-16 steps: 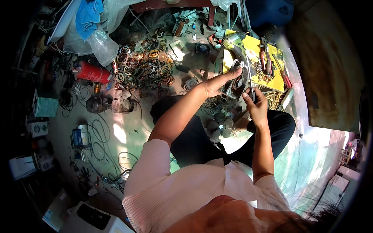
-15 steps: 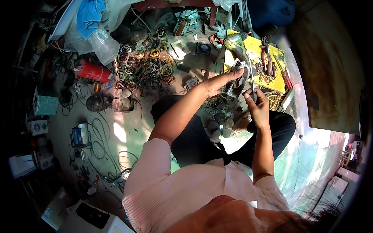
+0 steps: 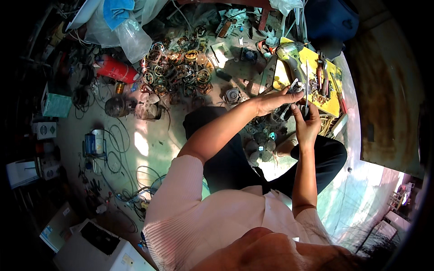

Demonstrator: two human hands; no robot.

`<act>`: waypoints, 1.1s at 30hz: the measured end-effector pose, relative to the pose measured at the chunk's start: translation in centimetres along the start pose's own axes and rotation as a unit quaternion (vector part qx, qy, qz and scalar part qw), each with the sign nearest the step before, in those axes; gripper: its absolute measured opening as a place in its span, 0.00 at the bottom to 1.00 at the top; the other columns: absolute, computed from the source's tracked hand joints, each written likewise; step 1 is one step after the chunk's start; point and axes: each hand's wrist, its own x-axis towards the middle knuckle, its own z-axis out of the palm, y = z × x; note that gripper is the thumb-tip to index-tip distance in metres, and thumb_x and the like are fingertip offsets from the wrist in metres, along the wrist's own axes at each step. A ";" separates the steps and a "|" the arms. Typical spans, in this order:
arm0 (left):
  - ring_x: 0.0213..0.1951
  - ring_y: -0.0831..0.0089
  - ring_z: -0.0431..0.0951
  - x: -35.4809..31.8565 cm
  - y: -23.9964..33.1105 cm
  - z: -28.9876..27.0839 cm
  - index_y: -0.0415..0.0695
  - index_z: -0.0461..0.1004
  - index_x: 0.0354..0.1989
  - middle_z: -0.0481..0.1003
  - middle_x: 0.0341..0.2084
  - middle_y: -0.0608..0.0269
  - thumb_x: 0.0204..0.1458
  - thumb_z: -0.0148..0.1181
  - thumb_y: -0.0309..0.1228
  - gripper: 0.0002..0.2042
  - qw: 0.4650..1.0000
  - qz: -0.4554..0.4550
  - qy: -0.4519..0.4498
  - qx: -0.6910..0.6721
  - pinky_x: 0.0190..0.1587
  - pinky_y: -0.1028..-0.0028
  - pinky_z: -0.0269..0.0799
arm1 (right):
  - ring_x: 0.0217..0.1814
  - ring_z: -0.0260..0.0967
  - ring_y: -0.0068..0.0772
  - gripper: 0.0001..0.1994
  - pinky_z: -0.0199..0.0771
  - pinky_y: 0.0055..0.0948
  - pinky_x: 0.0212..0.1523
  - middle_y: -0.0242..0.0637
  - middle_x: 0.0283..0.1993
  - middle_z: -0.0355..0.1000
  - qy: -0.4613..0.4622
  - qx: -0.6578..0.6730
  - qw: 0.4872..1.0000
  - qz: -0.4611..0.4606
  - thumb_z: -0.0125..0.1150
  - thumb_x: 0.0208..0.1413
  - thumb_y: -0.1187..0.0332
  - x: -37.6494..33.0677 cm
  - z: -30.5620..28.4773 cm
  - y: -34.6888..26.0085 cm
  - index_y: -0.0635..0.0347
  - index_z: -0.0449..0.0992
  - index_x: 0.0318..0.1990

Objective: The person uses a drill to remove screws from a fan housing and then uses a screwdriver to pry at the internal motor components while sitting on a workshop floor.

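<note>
I sit on the floor in dark trousers, arms stretched forward. My left hand (image 3: 273, 100) is closed around a small metal part (image 3: 294, 86) held above my knees. My right hand (image 3: 306, 119) grips the dark handle of a screwdriver (image 3: 306, 88); its thin shaft points up, away from me, right beside the metal part. Both hands nearly touch. Below them, between my legs, lie several small round motor parts (image 3: 261, 147) on the floor.
A yellow board (image 3: 332, 101) with pliers and a green power drill (image 3: 289, 53) lies just beyond my hands. A heap of copper-wound motor coils (image 3: 178, 72) spreads to the upper left, next to a red cylinder (image 3: 113, 68). Cables, boxes and plastic bags crowd the left side.
My hands have drawn closer together; the screwdriver now stands more upright beside the metal part.
</note>
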 end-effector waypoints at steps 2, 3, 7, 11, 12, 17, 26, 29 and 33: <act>0.74 0.62 0.45 -0.3 1.5 0.3 0.39 0.41 0.75 0.50 0.73 0.50 0.41 0.64 0.71 0.63 0.999 -0.027 -0.032 0.004 0.73 0.62 0.40 | 0.43 0.71 0.24 0.15 0.70 0.25 0.48 0.36 0.42 0.76 -0.004 0.004 1.000 0.013 0.72 0.55 0.70 0.2 0.0 0.4 0.66 0.78 0.48; 0.74 0.62 0.46 -0.5 2.2 0.7 0.39 0.42 0.75 0.51 0.72 0.50 0.42 0.65 0.70 0.61 1.000 -0.015 -0.023 0.012 0.73 0.62 0.41 | 0.43 0.71 0.23 0.15 0.70 0.24 0.47 0.35 0.42 0.77 -0.007 0.021 1.000 0.017 0.71 0.55 0.71 0.3 0.0 0.6 0.66 0.78 0.49; 0.70 0.62 0.56 -0.8 2.6 0.8 0.37 0.48 0.73 0.59 0.68 0.48 0.47 0.66 0.62 0.54 0.999 0.021 0.004 0.039 0.71 0.64 0.49 | 0.42 0.70 0.17 0.15 0.71 0.20 0.46 0.31 0.41 0.78 -0.020 0.074 0.997 0.026 0.69 0.57 0.73 0.2 0.7 -0.4 0.67 0.77 0.50; 0.53 0.75 0.68 -0.8 2.1 0.5 0.43 0.58 0.68 0.70 0.56 0.63 0.58 0.62 0.52 0.37 0.996 0.072 0.013 0.057 0.61 0.70 0.60 | 0.40 0.69 0.15 0.12 0.71 0.19 0.44 0.27 0.40 0.78 -0.024 0.090 0.995 0.039 0.69 0.57 0.73 0.5 0.5 -1.1 0.65 0.78 0.48; 0.53 0.75 0.68 -0.9 2.4 0.5 0.42 0.60 0.67 0.71 0.55 0.64 0.58 0.61 0.52 0.35 0.997 0.067 0.010 0.046 0.61 0.70 0.60 | 0.40 0.69 0.15 0.12 0.71 0.18 0.44 0.27 0.40 0.78 -0.028 0.102 0.993 0.047 0.69 0.57 0.73 0.8 0.6 -1.4 0.65 0.78 0.48; 0.54 0.77 0.71 -2.1 4.2 0.3 0.43 0.73 0.59 0.75 0.49 0.65 0.60 0.58 0.51 0.26 0.998 0.043 0.029 0.044 0.60 0.71 0.63 | 0.39 0.70 0.15 0.13 0.71 0.19 0.43 0.29 0.38 0.78 -0.044 0.105 0.993 0.026 0.71 0.56 0.71 1.8 0.9 -2.3 0.64 0.79 0.47; 0.58 0.45 0.72 -2.7 5.9 -2.9 0.46 0.59 0.70 0.68 0.61 0.48 0.53 0.51 0.69 0.45 0.965 0.058 0.061 -0.249 0.59 0.36 0.67 | 0.33 0.64 0.16 0.22 0.68 0.19 0.35 0.27 0.39 0.71 -0.025 0.117 0.989 0.086 0.59 0.66 0.65 0.0 -0.8 -5.4 0.60 0.67 0.65; 0.66 0.41 0.62 -3.7 7.7 -2.5 0.50 0.59 0.70 0.62 0.66 0.47 0.47 0.47 0.76 0.49 0.937 0.064 -0.001 -0.344 0.56 0.20 0.56 | 0.33 0.63 0.16 0.26 0.68 0.19 0.33 0.29 0.41 0.68 -0.034 0.144 0.981 0.123 0.53 0.69 0.66 -1.5 -2.3 -5.1 0.56 0.58 0.72; 0.66 0.38 0.61 -3.6 7.3 -4.3 0.52 0.60 0.70 0.65 0.64 0.45 0.48 0.43 0.76 0.48 0.917 0.099 -0.035 -0.385 0.57 0.20 0.54 | 0.40 0.67 0.19 0.26 0.73 0.20 0.37 0.32 0.54 0.69 -0.112 0.137 0.978 0.110 0.50 0.69 0.71 -3.0 -3.8 -5.8 0.53 0.58 0.73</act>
